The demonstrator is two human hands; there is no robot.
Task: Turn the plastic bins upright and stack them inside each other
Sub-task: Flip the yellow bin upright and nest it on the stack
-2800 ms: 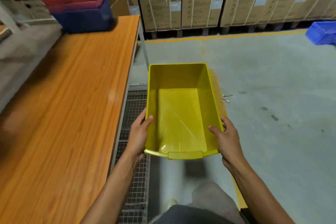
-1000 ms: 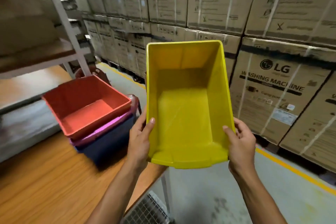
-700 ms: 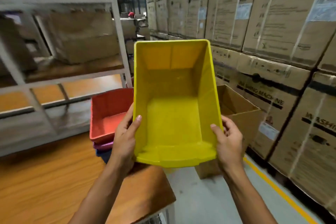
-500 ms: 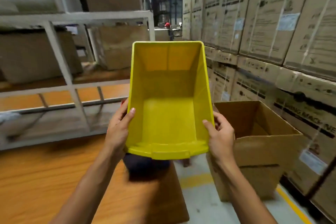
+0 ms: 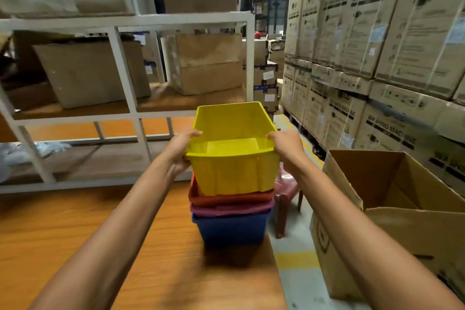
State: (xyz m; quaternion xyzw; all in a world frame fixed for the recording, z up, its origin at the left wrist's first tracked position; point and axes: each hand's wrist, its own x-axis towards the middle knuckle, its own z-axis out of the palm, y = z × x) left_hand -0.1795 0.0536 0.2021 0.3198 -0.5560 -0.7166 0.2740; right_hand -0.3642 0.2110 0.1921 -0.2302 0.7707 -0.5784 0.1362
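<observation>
Gripping yellow bin point(image 5: 234, 171) between left hand point(image 5: 180, 151), right hand point(image 5: 286, 146).

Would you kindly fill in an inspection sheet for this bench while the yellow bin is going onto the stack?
Surface: wooden table, stack at its right end.
Job's things: yellow bin upright, lowered partway into red bin; red sits in pink bin, pink in blue bin.
Clutter: nothing seen on the table.
Grippers: left hand and right hand grip the yellow bin's side rims.
Cables: nothing seen.
Surroundings: white rack behind; open cardboard box and red stool to the right; stacked washing machine cartons.
</observation>
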